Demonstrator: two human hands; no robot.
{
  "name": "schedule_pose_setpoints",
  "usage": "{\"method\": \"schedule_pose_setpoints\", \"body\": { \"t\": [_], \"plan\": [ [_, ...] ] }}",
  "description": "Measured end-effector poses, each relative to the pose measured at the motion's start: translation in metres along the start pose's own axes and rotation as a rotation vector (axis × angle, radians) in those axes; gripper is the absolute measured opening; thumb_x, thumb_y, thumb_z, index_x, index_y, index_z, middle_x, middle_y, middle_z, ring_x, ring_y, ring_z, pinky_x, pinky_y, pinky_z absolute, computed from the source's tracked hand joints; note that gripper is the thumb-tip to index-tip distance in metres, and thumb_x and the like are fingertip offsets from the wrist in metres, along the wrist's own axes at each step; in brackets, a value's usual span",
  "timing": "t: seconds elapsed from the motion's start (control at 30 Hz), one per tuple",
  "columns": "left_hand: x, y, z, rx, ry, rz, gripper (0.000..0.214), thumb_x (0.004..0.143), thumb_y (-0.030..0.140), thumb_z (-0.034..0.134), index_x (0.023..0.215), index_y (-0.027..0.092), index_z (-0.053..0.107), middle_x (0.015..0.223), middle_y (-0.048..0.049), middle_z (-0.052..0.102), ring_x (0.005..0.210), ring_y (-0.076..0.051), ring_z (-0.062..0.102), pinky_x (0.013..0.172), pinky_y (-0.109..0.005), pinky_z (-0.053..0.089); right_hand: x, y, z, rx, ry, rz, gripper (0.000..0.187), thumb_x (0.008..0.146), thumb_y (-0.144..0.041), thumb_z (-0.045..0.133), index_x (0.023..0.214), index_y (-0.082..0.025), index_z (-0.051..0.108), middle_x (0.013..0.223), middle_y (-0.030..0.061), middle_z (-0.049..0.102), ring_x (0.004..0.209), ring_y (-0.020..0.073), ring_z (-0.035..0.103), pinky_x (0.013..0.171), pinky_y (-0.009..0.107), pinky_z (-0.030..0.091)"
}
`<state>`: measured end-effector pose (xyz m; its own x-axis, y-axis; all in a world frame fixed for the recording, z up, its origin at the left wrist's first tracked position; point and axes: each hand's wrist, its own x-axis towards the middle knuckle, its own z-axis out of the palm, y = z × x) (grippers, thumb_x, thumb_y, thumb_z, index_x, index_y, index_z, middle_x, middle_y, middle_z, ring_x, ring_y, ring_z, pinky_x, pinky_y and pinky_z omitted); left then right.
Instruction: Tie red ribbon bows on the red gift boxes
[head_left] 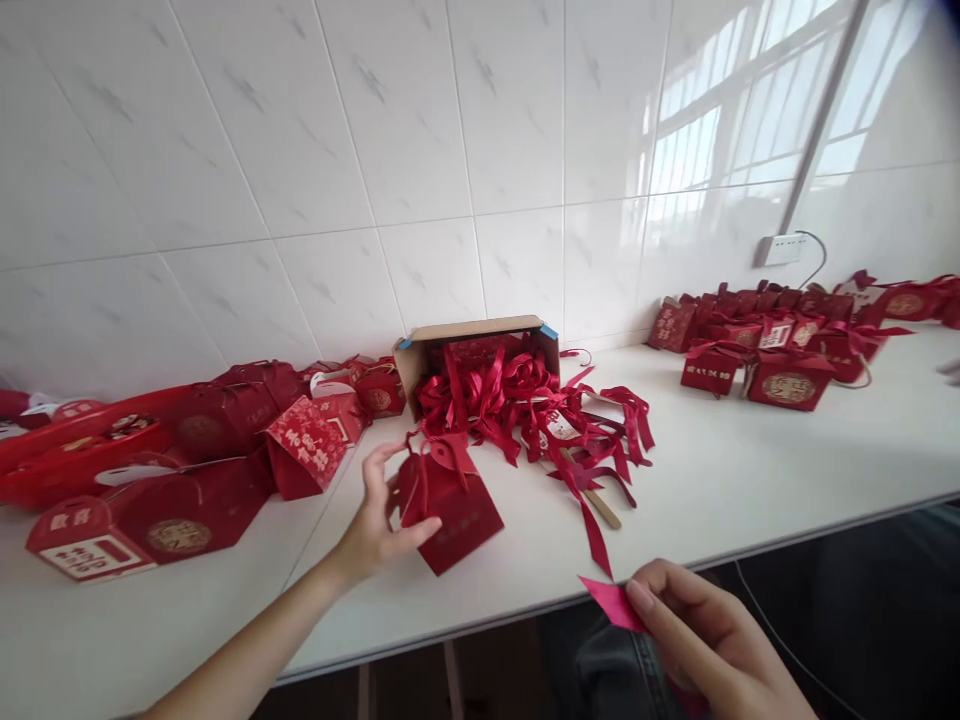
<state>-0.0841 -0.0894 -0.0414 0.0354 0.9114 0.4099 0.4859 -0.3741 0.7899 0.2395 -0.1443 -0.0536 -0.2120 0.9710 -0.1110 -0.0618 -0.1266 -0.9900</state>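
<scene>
My left hand (379,515) is curled round the left side of a small dark red gift box (461,525) on the white counter. Its thumb lies across the front, and thin red cords loop over the top. Low in the view, over the counter's front edge, my right hand (697,630) pinches a bright red ribbon (615,605) between thumb and finger. The ribbon's pointed end sticks out to the left. Behind the gift box, a cardboard carton (480,325) lies on its side with a heap of red ribbons (517,385) spilling out of it.
Several red gift boxes (187,525) stand on the left, near a red tray (71,455). More boxes with ribbon bows (787,385) are grouped at the right. A flat wooden stick (602,508) lies among the loose ribbons. A tiled wall (420,150) backs the white counter (690,480).
</scene>
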Motion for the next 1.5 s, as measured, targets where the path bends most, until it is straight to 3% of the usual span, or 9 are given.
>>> {"method": "schedule_pose_setpoints", "body": {
  "t": [0.27,0.4,0.53,0.77,0.97,1.03,1.13,1.27,1.5],
  "plan": [
    [0.031,0.001,0.041,0.282,-0.47,0.287,0.078,0.071,0.034,0.072,0.135,0.026,0.03,0.146,-0.0153,0.012,0.139,-0.039,0.012,0.108,-0.057,0.029,0.013,0.004,-0.002,0.14,0.015,-0.038,0.039,0.077,-0.057,0.062,0.075,-0.018,0.055,0.055,-0.0076,0.026,0.047,0.0053,0.013,0.039,0.018,0.015],
    [0.038,0.009,0.044,0.371,-0.385,0.399,0.061,0.083,0.021,0.058,0.138,0.03,0.036,0.151,-0.0097,0.006,0.14,-0.034,0.015,0.111,-0.056,0.024,0.016,0.004,-0.001,0.153,0.044,-0.048,0.041,0.076,-0.057,0.063,0.073,-0.018,0.054,0.055,-0.0073,0.028,0.047,0.0052,0.014,0.039,0.018,0.015],
    [0.026,0.018,0.045,0.485,-0.344,0.64,0.04,0.081,0.008,0.05,0.099,0.038,0.069,0.149,0.0041,0.019,0.137,-0.032,0.019,0.111,-0.057,0.024,0.018,0.005,-0.003,0.187,0.072,-0.023,0.039,0.077,-0.055,0.063,0.074,-0.018,0.055,0.055,-0.0081,0.026,0.046,0.0042,0.011,0.038,0.017,0.013],
    [0.025,0.034,0.054,0.649,-0.042,0.617,0.022,0.075,0.028,0.066,0.095,0.02,0.06,0.133,-0.0141,0.044,0.126,-0.038,0.032,0.1,-0.058,0.032,0.027,0.004,-0.007,0.183,0.065,-0.043,0.038,0.079,-0.053,0.063,0.073,-0.016,0.054,0.055,-0.0077,0.025,0.048,0.0039,0.014,0.04,0.016,0.012],
    [0.021,0.027,0.057,0.405,-0.21,0.948,0.027,0.073,0.005,0.048,0.085,0.025,0.061,0.123,-0.007,0.05,0.113,-0.027,0.047,0.098,-0.048,0.034,0.027,0.009,-0.011,0.159,0.104,-0.012,0.037,0.08,-0.054,0.061,0.078,-0.018,0.054,0.055,-0.0078,0.024,0.048,0.0045,0.015,0.041,0.017,0.012],
    [0.023,0.025,0.055,0.318,-0.186,0.896,0.021,0.073,0.012,0.047,0.083,0.025,0.06,0.125,-0.0069,0.048,0.116,-0.029,0.044,0.1,-0.051,0.032,0.027,0.005,-0.012,0.134,0.12,-0.009,0.037,0.08,-0.055,0.06,0.077,-0.019,0.054,0.054,-0.0077,0.026,0.047,0.0047,0.016,0.041,0.018,0.013],
    [0.036,0.021,0.055,0.288,-0.043,0.569,0.021,0.08,0.022,0.05,0.099,0.025,0.057,0.129,-0.0095,0.044,0.124,-0.031,0.036,0.104,-0.053,0.029,0.033,-0.011,-0.014,0.028,0.141,-0.051,0.039,0.081,-0.056,0.058,0.072,-0.018,0.052,0.054,-0.0062,0.032,0.049,0.0059,0.021,0.044,0.019,0.017],
    [0.057,0.015,0.059,0.228,-0.252,0.218,0.036,0.084,0.036,0.058,0.116,0.022,0.052,0.131,-0.012,0.046,0.124,-0.029,0.042,0.105,-0.048,0.034,0.059,-0.041,-0.008,-0.199,0.108,-0.165,0.038,0.08,-0.053,0.058,0.067,-0.017,0.052,0.059,-0.0032,0.04,0.055,0.0093,0.032,0.051,0.022,0.027],
    [0.057,0.014,0.061,-0.027,-0.496,0.243,0.042,0.078,0.021,0.057,0.12,0.022,0.052,0.127,-0.01,0.05,0.12,-0.028,0.046,0.104,-0.043,0.037,0.094,-0.058,0.02,-0.449,0.078,-0.178,0.031,0.079,-0.041,0.054,0.06,-0.018,0.047,0.059,-0.0027,0.043,0.057,0.0108,0.036,0.054,0.025,0.03]
  ]
}}
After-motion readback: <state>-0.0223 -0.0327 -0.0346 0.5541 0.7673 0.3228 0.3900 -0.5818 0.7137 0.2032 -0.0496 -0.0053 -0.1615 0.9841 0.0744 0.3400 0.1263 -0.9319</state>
